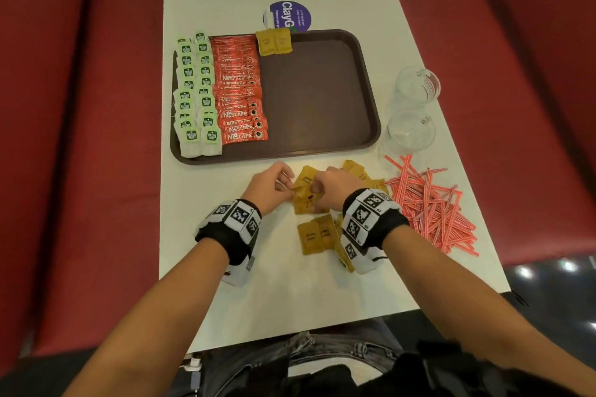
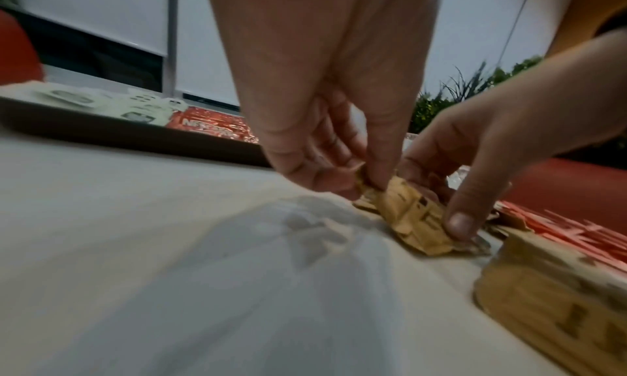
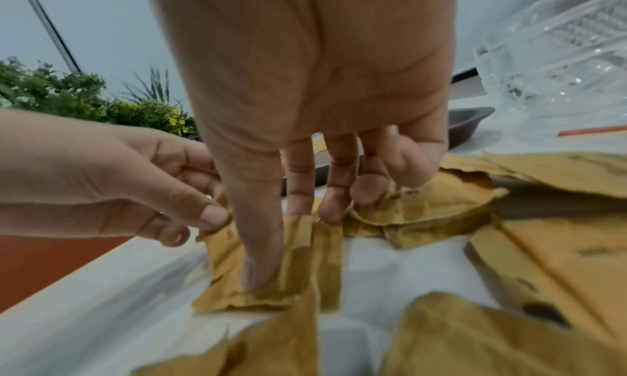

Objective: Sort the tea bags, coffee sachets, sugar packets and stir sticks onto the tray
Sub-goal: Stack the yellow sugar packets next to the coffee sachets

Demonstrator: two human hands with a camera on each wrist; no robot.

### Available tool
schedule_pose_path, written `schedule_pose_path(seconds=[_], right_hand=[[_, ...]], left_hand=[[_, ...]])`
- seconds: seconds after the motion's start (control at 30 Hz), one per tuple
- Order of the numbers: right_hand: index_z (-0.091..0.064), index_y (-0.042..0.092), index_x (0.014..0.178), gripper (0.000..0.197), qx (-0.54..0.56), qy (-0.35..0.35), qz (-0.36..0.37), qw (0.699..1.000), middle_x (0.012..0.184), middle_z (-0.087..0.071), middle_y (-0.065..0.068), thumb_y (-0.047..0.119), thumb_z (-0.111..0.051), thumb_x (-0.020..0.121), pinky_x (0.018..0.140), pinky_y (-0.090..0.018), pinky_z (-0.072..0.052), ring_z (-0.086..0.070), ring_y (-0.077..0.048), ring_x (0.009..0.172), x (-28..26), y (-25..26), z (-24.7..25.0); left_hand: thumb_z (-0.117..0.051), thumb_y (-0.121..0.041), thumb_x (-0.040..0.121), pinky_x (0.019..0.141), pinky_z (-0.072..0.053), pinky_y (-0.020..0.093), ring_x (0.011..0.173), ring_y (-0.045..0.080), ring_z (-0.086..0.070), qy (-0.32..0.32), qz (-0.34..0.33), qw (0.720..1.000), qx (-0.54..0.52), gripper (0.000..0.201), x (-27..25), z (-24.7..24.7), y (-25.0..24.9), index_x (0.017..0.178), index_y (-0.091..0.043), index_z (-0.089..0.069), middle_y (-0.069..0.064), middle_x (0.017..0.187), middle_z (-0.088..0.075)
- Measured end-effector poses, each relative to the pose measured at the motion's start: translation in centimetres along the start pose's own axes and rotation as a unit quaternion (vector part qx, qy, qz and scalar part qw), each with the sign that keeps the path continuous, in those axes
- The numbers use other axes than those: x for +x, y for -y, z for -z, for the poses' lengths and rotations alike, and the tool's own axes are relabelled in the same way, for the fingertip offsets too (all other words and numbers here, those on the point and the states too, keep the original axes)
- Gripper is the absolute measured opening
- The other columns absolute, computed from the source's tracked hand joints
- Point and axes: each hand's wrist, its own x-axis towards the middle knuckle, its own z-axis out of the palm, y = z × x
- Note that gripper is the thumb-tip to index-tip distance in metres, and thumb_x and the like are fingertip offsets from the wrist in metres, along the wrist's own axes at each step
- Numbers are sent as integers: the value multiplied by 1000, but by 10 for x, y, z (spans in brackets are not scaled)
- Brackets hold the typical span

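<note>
A brown tray (image 1: 319, 97) holds two columns of green tea bags (image 1: 196, 90), a row of red coffee sachets (image 1: 240, 90) and two brown sugar packets (image 1: 274, 41) at its far edge. In front of the tray, loose sugar packets (image 1: 314, 237) lie on the white table. My left hand (image 1: 283, 185) pinches the left corner of one sugar packet (image 2: 410, 215). My right hand (image 1: 317, 192) holds the same packet (image 3: 298, 261), thumb on its near part and fingers at its far edge. Red-and-white stir sticks (image 1: 432, 206) lie in a heap to the right.
Two clear glass cups (image 1: 417, 85) (image 1: 411, 129) stand right of the tray, just beyond the stick heap. A round purple sticker (image 1: 287, 16) lies behind the tray. Red bench seats (image 1: 80, 138) flank the narrow table on both sides.
</note>
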Motion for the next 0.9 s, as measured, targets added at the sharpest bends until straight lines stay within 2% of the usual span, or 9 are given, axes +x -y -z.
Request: schedule_pose_path(seconds=[0.13, 0.2, 0.33, 0.47, 0.6, 0.67, 0.77, 0.83, 0.9], right_hand=[[-53, 16, 82, 17, 126, 4, 5, 992, 78, -52, 4, 17, -70, 79, 70, -24, -43, -51, -16, 80, 1, -7, 2], [-55, 16, 82, 16, 176, -7, 6, 984, 73, -52, 6, 16, -71, 79, 62, -19, -39, -50, -13, 75, -1, -11, 5], [-58, 19, 88, 15, 282, -27, 9, 959, 78, -55, 5, 19, -70, 81, 69, -26, -48, -54, -14, 77, -1, -15, 12], [-59, 16, 99, 13, 385, -24, 6, 923, 89, -60, 0, 17, -64, 87, 64, -22, -53, -60, -14, 77, -1, -11, 24], [-60, 15, 89, 3, 450, -24, 8, 893, 97, -63, -12, 13, -62, 87, 77, -34, -55, -63, -22, 86, 4, -8, 32], [-60, 11, 89, 3, 482, -17, 10, 876, 92, -63, -11, 12, -62, 87, 71, -31, -54, -62, -21, 84, 8, -6, 35], [-59, 7, 104, 17, 503, -13, 18, 864, 85, -63, -3, 9, -62, 87, 61, -23, -47, -61, -13, 76, 14, -5, 43], [-57, 5, 113, 26, 513, -15, 25, 858, 85, -65, -3, 5, -61, 87, 59, -20, -46, -62, -11, 74, 21, -5, 49], [-55, 4, 114, 29, 534, -15, 32, 844, 84, -65, -5, -1, -60, 86, 56, -18, -49, -64, -12, 71, 29, -4, 57]], left_hand=[[-62, 3, 81, 86, -44, 19, 87, 10, -56, -50, -37, 997, -53, 23, -7, 18, 7, 79, -20, -64, -6, 89, -56], [-60, 9, 80, 90, -44, 19, 91, 11, -56, -71, -37, 991, -109, 33, -11, 27, 11, 68, -22, -63, -9, 92, -54], [-56, 15, 81, 74, -55, 18, 81, 15, -61, -56, -21, 969, -240, 30, -18, 37, 9, 70, -13, -58, 1, 86, -59], [-65, 11, 77, 70, -50, 10, 70, -3, -63, -50, -37, 968, -244, 29, -19, 42, 6, 76, -15, -53, -3, 87, -58], [-67, -2, 81, 68, -50, 15, 67, 3, -55, -63, -24, 967, -244, 22, -12, 47, 5, 78, -16, -50, -4, 79, -54], [-60, 0, 86, 67, -51, 20, 68, 7, -54, -84, -25, 966, -245, 24, -6, 51, 3, 79, -18, -45, -1, 76, -52], [-51, 1, 91, 61, -51, 16, 64, 2, -61, -83, -14, 965, -248, 27, 8, 61, 0, 91, -24, -41, -1, 80, -60], [-46, -3, 95, 57, -51, 12, 60, -2, -63, -71, 3, 970, -231, 17, 19, 71, -6, 97, -19, -44, 0, 83, -62], [-43, -8, 97, 57, -50, 12, 61, 1, -61, -57, 23, 977, -206, 15, 34, 83, -13, 90, -18, -50, 1, 83, -60]])
